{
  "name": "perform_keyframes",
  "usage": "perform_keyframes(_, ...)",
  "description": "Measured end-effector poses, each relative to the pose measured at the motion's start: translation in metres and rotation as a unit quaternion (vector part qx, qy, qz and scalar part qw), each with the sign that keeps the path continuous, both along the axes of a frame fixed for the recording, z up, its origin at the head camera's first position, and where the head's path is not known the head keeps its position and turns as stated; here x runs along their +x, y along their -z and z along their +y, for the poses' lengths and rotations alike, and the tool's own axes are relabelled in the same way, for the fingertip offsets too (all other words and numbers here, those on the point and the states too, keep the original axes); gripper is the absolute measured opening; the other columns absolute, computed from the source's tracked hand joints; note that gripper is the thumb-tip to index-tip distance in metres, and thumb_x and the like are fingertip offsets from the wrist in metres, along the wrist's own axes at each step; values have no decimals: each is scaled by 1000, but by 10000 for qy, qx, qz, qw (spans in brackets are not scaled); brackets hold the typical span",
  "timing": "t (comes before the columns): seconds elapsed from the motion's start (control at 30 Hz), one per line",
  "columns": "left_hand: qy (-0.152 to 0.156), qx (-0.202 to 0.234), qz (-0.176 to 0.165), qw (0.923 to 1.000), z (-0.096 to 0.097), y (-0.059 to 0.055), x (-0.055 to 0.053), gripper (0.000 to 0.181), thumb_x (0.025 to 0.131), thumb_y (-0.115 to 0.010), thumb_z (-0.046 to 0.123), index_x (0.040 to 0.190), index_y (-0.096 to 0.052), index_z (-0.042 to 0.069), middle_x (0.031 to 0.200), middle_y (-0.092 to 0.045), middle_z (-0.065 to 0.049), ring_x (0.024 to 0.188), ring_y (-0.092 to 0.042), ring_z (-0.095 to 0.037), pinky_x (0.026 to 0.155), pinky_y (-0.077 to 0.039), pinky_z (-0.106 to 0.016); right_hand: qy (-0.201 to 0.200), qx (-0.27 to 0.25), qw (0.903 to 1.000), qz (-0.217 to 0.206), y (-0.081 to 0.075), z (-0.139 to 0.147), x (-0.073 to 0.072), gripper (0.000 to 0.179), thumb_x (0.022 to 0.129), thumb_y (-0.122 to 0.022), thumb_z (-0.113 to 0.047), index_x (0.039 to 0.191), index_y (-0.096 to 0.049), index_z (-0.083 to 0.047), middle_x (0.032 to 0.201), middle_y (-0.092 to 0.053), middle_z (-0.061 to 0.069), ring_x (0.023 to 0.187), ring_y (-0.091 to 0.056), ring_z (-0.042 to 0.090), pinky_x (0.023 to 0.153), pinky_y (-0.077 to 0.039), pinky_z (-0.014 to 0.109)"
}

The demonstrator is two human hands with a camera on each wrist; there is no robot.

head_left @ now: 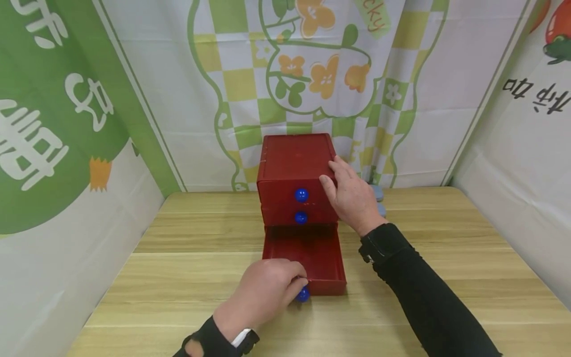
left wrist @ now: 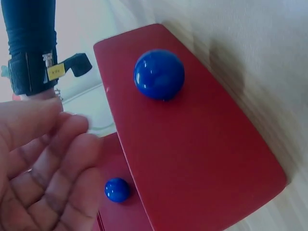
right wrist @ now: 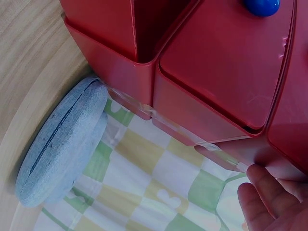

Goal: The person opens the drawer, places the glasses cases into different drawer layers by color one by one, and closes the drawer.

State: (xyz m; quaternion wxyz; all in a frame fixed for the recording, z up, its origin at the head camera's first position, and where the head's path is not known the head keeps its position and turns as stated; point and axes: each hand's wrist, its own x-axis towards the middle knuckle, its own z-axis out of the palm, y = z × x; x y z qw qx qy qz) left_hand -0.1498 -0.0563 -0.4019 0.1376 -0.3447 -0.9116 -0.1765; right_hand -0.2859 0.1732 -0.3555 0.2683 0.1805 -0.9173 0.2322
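Observation:
A red three-drawer cabinet (head_left: pixel 296 157) with round blue knobs stands at the back of the table. Its bottom drawer (head_left: pixel 318 258) is pulled far out, and its visible inside is bare. My left hand (head_left: pixel 263 292) is at that drawer's front, just by the blue knob (head_left: pixel 303 294). In the left wrist view its fingers (left wrist: pixel 79 154) are loosely bent with nothing between them, apart from the knob. My right hand (head_left: pixel 354 198) rests against the cabinet's right side near the top, its fingers fairly straight. The two upper drawers are closed.
Beside the cabinet's right side lies a light blue, fabric-covered oblong case (right wrist: pixel 62 142), partly hidden by my right hand in the head view. A patterned curtain (head_left: pixel 241 99) hangs directly behind. The wooden table (head_left: pixel 196 277) stretches to both sides.

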Motion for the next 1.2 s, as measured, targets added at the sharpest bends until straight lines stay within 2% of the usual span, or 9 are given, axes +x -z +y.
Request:
perform_keyframes(0.1, -61, 318, 465, 9984, -1, -2, -4, 6, 92, -81, 26, 95, -80, 21, 82, -75, 12, 70, -64, -1, 68, -57, -19, 2, -8, 10000, 43, 0, 0, 0, 60, 110, -50, -43, 153, -49, -1, 162, -45, 18, 142, -53, 36, 108, -51, 56)
perform_keyframes(0.23, -180, 614, 1038, 9925, -4, -6, -10, 7, 91, -83, 24, 95, -80, 20, 85, -76, 10, 73, -69, -5, 69, -60, -21, -4, 11, 10000, 92, 1, 0, 0, 60, 110, -50, -42, 152, -50, 0, 161, -45, 19, 141, -53, 37, 107, -51, 56)
perform_keyframes(0.37, -282, 791, 1351, 9873, -7, -10, -17, 12, 90, -84, 24, 100, -80, 18, 90, -78, 6, 77, -72, -8, 72, -62, -23, 1, 36, 9999, 148, 1, 0, -1, 60, 110, -50, -42, 152, -50, 1, 161, -46, 19, 141, -53, 36, 106, -52, 55)
perform_keyframes(0.6, -395, 993, 1530, 9824, -13, -17, -28, 28, 92, -82, 23, 117, -76, 12, 108, -78, -2, 94, -74, -15, 84, -63, -29, 11, 66, 9999, 138, 2, -1, -2, 60, 110, -51, -42, 152, -50, 1, 161, -46, 19, 142, -53, 35, 107, -52, 54)
perform_keyframes(0.87, -637, 1204, 1715, 9757, -20, -21, -41, 45, 94, -80, 23, 134, -67, 7, 126, -71, -9, 113, -69, -23, 97, -60, -37, -9, 46, 10000, 26, 0, 0, -2, 61, 110, -49, -43, 153, -49, 0, 162, -44, 19, 144, -51, 34, 110, -49, 55)
perform_keyframes(1.03, -841, 1332, 1872, 9696, -22, -23, -49, 54, 91, -81, 20, 140, -63, 5, 132, -68, -15, 119, -67, -29, 99, -59, -43, -28, 38, 10000, 0, 0, 0, -2, 60, 110, -49, -42, 153, -48, 0, 162, -44, 19, 143, -51, 35, 109, -50, 55)
perform_keyframes(1.2, -1220, 1405, 1849, 9650, -25, -29, -55, 58, 92, -80, 23, 143, -60, 4, 139, -63, -18, 123, -63, -33, 98, -59, -46, -22, 36, 10000, -39, 0, 0, -1, 61, 110, -49, -43, 153, -48, 0, 163, -43, 19, 144, -51, 35, 109, -50, 55)
